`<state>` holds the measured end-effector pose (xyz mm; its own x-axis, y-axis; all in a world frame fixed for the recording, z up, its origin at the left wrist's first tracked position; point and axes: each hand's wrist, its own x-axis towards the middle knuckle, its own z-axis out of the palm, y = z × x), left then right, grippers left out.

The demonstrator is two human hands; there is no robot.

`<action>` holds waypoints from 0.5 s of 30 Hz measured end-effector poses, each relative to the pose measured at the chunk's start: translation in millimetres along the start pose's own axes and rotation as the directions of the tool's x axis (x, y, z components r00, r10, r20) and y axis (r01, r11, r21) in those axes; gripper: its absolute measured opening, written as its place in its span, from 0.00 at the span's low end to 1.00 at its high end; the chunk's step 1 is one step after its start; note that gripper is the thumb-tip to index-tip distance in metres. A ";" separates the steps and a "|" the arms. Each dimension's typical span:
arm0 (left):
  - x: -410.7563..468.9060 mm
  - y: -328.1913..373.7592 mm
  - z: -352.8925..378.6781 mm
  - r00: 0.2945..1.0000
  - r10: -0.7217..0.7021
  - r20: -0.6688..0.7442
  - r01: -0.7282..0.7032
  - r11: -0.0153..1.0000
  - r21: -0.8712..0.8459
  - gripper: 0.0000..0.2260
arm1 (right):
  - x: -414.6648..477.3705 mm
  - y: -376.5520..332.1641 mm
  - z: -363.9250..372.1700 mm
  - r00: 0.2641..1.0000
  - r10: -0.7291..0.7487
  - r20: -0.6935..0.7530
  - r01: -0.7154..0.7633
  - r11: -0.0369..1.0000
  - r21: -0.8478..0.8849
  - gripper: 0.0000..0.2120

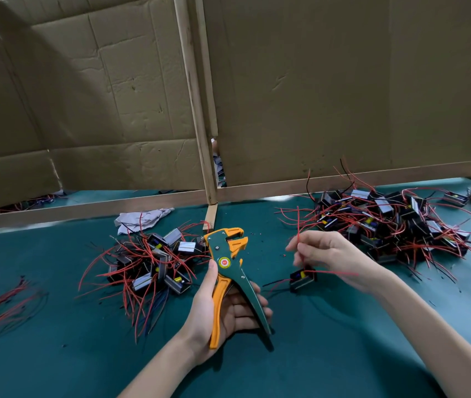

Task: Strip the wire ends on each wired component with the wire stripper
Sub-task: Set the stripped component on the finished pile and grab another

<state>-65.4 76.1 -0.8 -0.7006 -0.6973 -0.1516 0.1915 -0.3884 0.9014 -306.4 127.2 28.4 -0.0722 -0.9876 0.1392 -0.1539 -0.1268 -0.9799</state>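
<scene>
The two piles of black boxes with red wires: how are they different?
The right pile is bigger and spreads wider than the left pile. The left pile lies beside crumpled paper; the right pile does not. Both are black-and-red tangles lying on the green table.

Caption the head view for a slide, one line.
Left hand holds the wire stripper; right hand pinches a red wire of a black component at the green table.
</scene>
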 end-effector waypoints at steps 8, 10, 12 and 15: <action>-1.5 1.5 0.3 1.000 -0.007 0.011 0.007 1.000 0.021 0.38 | 5.1 2.2 -0.5 0.981 0.176 -0.085 -0.156 0.967 0.199 0.12; -2.1 1.6 0.1 1.000 -0.008 0.015 0.008 1.000 0.023 0.38 | 5.4 1.5 -2.5 0.974 0.120 -0.194 -0.102 0.990 0.100 0.11; -2.4 1.2 -0.1 1.000 -0.005 0.016 0.005 1.000 0.028 0.38 | 6.0 -0.7 -8.0 0.938 0.018 -0.347 -0.022 1.000 -0.009 0.10; -1.9 1.2 0.4 1.000 -0.005 0.017 0.004 1.000 0.017 0.38 | 4.0 -9.7 -16.3 0.854 0.012 -0.520 0.111 0.973 0.204 0.11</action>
<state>-64.2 77.2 0.7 -0.7130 -0.6852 -0.1488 0.1765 -0.3808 0.9076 -321.3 126.0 40.9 -0.5756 -0.7974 0.1812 0.0438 -0.2513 -0.9669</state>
